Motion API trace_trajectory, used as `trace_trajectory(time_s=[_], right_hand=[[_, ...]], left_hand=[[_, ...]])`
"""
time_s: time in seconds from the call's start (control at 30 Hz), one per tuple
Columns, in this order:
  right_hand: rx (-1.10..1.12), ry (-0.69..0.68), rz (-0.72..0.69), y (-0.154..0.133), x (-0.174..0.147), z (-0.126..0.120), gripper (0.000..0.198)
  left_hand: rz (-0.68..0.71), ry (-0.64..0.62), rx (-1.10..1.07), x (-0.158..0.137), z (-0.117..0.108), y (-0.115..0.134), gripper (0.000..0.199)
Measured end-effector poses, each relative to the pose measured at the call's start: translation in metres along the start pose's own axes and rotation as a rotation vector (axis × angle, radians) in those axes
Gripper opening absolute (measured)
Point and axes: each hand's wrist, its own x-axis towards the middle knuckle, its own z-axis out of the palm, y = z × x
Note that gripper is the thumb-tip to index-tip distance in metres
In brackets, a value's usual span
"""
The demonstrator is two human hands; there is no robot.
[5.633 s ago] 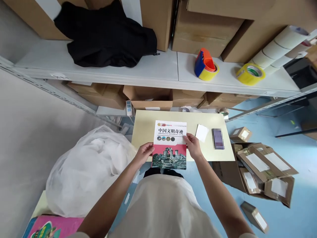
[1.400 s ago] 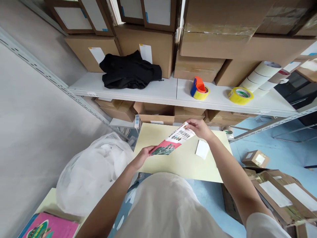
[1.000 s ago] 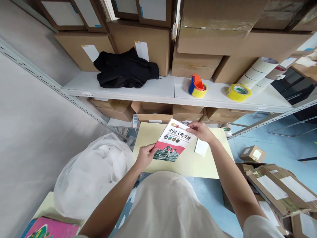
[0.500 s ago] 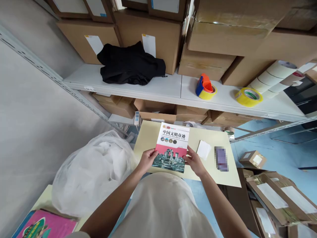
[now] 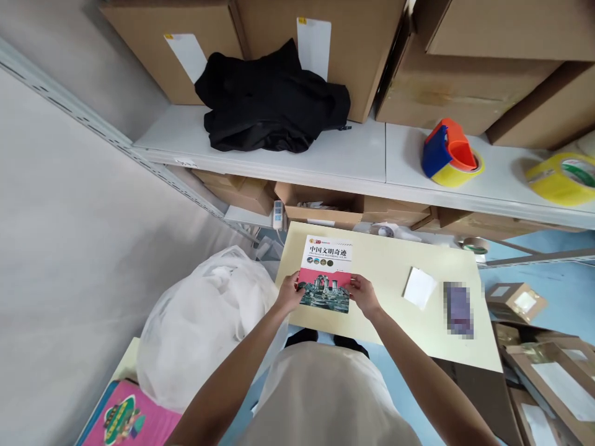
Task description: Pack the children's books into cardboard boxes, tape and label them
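A book (image 5: 324, 272) with a white and red cover, Chinese lettering and a picture of stone ruins is held face up between my two hands over the cream table (image 5: 381, 310). My left hand (image 5: 290, 292) is closed on its lower left edge, thumb on the cover. On the opposite edge, my right hand (image 5: 364, 295) grips with thumb and fingers. The fingers under the book are hidden. To the right on the table lie some white cards (image 5: 419, 287) and a blurred-out purple item (image 5: 458, 310).
Behind the table, a shelf (image 5: 297, 167) carries black cloth (image 5: 274, 102), a tape dispenser (image 5: 450, 155), yellow tape (image 5: 564, 178) and cardboard boxes (image 5: 320, 56). At left sits a white translucent bag (image 5: 204, 328), near a pink printed item (image 5: 134, 415). More cartons (image 5: 558, 371) stand at lower right.
The view has shifted, with the shelf items looking larger and farther right. The book stays in both hands and now appears slightly smaller, lower toward the table.
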Motion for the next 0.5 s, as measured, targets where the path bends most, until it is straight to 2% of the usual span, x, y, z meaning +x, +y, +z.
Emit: trace_trajectory(time_s=[0.13,0.27,0.4,0.5], right_hand=[[-0.187,0.059,-0.031,0.009,0.05,0.035,0.034],[-0.376,0.067,-0.041,0.018,0.098,0.059,0.026],[-0.5,0.103,-0.043,0.026,0.127,0.069,0.025],[-0.602,0.129,-0.041,0.029,0.133,0.072,0.027]], left_hand=[[-0.007,0.007,0.292,0.051,-0.014,-0.014,0.054],[-0.023,-0.017,0.381,0.097,-0.022,-0.028,0.052],[-0.028,-0.027,0.45,0.123,-0.024,-0.041,0.055],[-0.02,-0.032,0.472,0.129,-0.022,-0.047,0.057]])
